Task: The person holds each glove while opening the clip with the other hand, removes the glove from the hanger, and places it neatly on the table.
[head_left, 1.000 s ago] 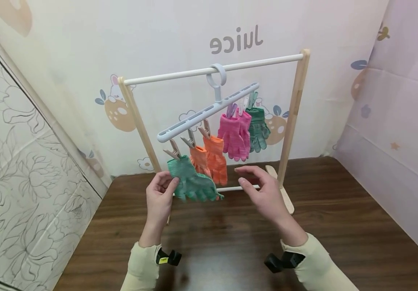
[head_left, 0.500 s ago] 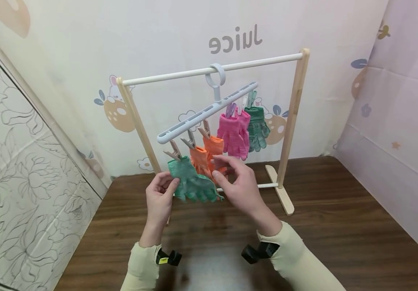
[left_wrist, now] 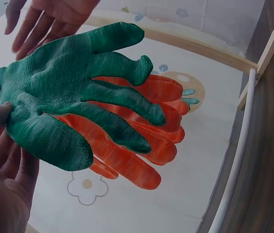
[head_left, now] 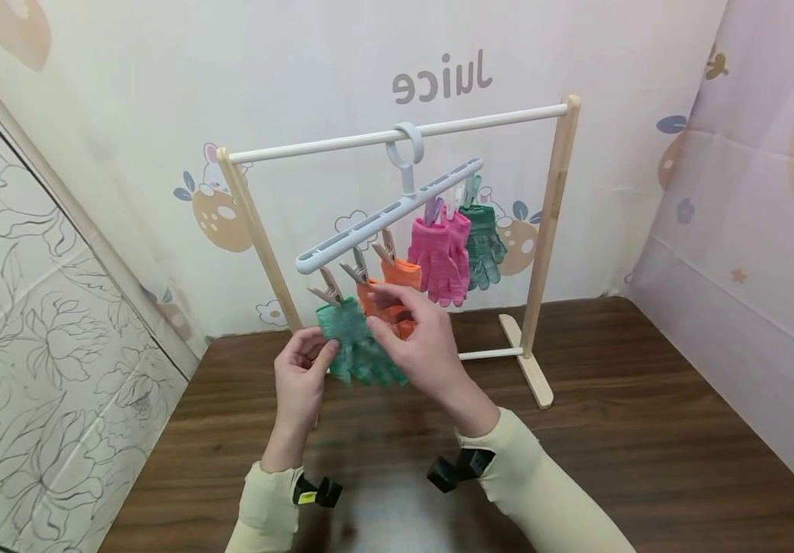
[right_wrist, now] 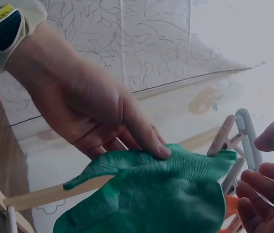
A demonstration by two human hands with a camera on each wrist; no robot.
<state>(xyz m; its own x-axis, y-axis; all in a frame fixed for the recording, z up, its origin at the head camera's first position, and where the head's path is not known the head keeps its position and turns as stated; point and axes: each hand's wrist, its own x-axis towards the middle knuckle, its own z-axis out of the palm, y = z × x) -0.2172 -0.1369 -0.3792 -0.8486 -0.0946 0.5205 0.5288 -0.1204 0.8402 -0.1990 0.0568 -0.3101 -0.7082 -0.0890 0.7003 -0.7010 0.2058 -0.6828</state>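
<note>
A green knitted glove (head_left: 349, 326) hangs by its cuff from a clothespin (head_left: 329, 289) at the near end of a light blue hanger (head_left: 362, 234). My left hand (head_left: 302, 376) pinches the glove's left edge between thumb and fingers; the left wrist view shows the green glove (left_wrist: 54, 77) with its fingers spread. At the glove's right side is my right hand (head_left: 426, 346), thumb and fingers apart, overlapping the glove in the head view. In the right wrist view the right hand (right_wrist: 267, 189) has nothing between its fingers, close to the cuff. Orange gloves (head_left: 404, 272) hang right behind, partly hidden.
Pink gloves (head_left: 438, 257) and a darker green glove (head_left: 483, 244) hang farther along the hanger. The hanger's hook circles the white rod (head_left: 494, 121) of a wooden rack (head_left: 550, 230), which stands on a dark wooden table (head_left: 611, 415). Printed cloth walls surround it.
My right hand has moved left, from in front of the pink gloves to the green glove's right side. My left hand keeps its pinch in nearly the same place.
</note>
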